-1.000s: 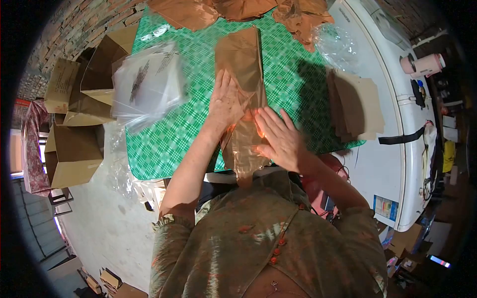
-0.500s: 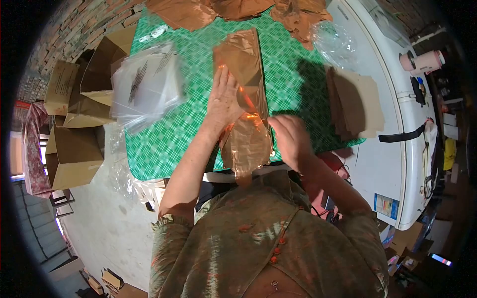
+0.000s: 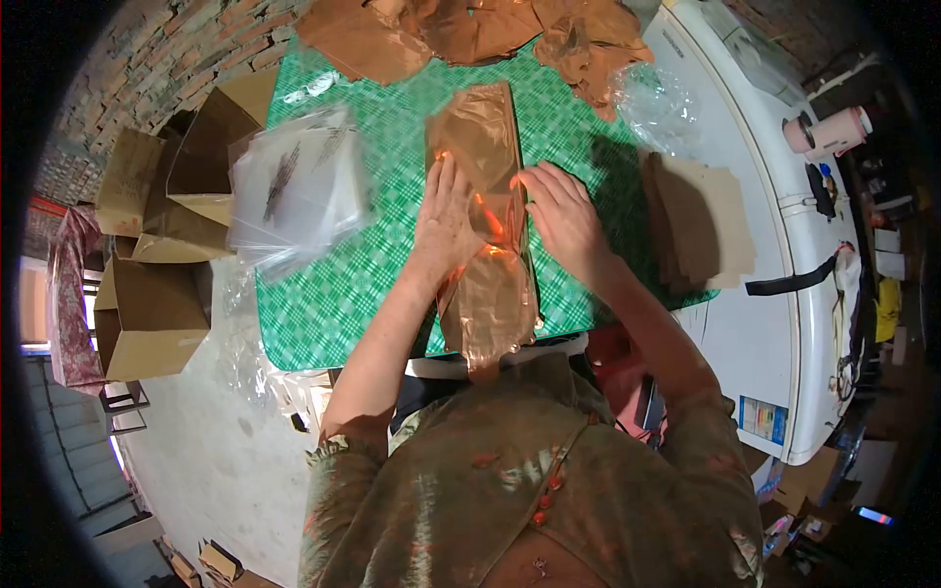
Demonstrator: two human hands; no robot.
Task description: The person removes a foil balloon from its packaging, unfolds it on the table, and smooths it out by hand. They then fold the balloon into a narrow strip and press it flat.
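A long folded sheet of shiny copper-coloured film (image 3: 485, 284) lies lengthwise on the green checked tablecloth (image 3: 392, 132), its near end reaching my body. My left hand (image 3: 448, 223) presses flat on the film's left half, fingers stretched out and pointing away from me. Along the film's right edge is my right hand (image 3: 561, 211), its fingers bent and close together, with thumb and fingertips at the edge. Whether the right fingertips pinch the film is too small to tell.
Clear plastic bags (image 3: 299, 191) are stacked at the left, brown sheets (image 3: 701, 220) at the right. More copper film (image 3: 480, 34) lies along the far edge beside crumpled clear plastic (image 3: 657, 103). Open cardboard boxes (image 3: 157, 314) stand left; a white fridge (image 3: 745, 338) stands right.
My right hand has moved away from my body along the film's right edge, and its fingertips are now at that edge. My left hand stays flat on the film. The view has shifted slightly.
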